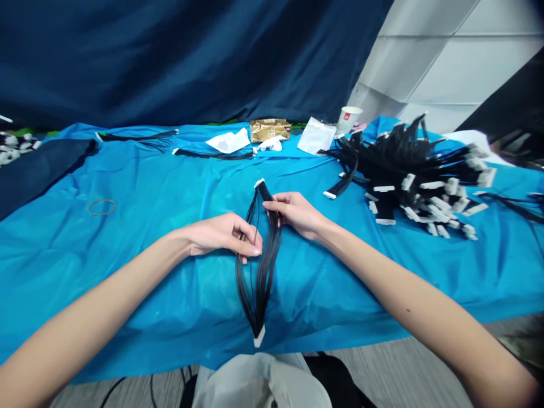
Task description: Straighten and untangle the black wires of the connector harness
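Note:
In front of me a black wire harness runs lengthwise over the blue cloth, with a white connector at its far end and another at its near end by the table edge. Its wires are spread into two bundles with a gap between. My left hand is closed, thumb against fingers, on wires of the left bundle about midway along. Farther up, my right hand pinches the right bundle below the far connector. Some of its fingers are hidden behind the wires.
A large heap of black harnesses with white connectors lies at right. Two harnesses, white papers, a gold tissue pack and a paper cup are along the back. A rubber band and dark fabric lie at left.

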{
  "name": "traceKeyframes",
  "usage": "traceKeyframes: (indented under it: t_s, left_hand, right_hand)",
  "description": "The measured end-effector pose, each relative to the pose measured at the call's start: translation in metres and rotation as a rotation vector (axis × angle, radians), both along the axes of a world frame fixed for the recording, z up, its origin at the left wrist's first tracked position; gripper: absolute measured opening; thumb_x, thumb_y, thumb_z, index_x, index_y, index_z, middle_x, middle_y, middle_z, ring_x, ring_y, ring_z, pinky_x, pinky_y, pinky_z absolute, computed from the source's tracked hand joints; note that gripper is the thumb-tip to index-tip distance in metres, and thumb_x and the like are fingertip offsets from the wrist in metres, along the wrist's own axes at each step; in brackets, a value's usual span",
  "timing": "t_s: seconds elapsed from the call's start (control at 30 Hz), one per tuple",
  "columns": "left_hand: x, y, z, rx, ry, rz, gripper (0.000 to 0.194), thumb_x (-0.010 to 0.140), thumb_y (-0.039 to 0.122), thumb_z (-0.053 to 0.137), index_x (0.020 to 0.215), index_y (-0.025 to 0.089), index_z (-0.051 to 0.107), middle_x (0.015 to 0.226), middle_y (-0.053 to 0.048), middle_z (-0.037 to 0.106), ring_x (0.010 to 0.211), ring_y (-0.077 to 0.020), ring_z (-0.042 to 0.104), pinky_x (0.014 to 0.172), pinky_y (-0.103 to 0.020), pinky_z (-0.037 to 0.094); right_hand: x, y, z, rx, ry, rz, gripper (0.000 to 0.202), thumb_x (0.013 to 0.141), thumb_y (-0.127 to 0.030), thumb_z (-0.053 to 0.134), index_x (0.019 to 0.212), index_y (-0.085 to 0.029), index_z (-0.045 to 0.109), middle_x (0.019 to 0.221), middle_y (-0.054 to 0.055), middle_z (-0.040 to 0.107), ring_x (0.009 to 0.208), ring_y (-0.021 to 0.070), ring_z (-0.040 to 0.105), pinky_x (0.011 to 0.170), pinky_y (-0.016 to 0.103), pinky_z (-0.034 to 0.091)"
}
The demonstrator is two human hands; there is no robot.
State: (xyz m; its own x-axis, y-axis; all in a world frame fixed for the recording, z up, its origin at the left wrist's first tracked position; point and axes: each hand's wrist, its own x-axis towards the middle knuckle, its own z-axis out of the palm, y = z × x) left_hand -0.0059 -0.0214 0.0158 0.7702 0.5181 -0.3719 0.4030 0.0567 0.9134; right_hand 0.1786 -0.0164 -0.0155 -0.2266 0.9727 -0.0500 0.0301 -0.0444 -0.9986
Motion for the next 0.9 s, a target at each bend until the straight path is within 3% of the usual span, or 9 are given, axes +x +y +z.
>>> traceKeyframes:
  t_s: [0.57,0.9]
  left_hand:
    - [-0.0003,-0.0008,0.0037,0.121,0.071,-0.039,0.017,0.065,0.03,0.067,0.072,0.016,0.064,0.06,-0.004,0.064,0.058,-0.0132,0.059,0.056,-0.022,0.043]
    - [0.0016,-0.0025,0.0034,0.161,0.029,0.06,0.017,0.07,0.029,0.061,0.078,0.014,0.058,0.065,0.001,0.056,0.058,-0.0103,0.057,0.056,-0.021,0.042]
  right_hand:
    - [0.0024,-0.0005,0.0014,0.049,-0.015,0.077,0.027,0.071,-0.038,0.06,0.063,-0.016,0.049,0.056,-0.004,0.049,0.049,0.007,0.044,0.049,0.022,0.034]
    - [0.0023,0.0015,-0.0029,0.059,0.006,0.1,0.029,0.071,-0.04,0.062,0.064,-0.015,0.048,0.058,-0.004,0.05,0.049,0.0065,0.044,0.048,0.022,0.034]
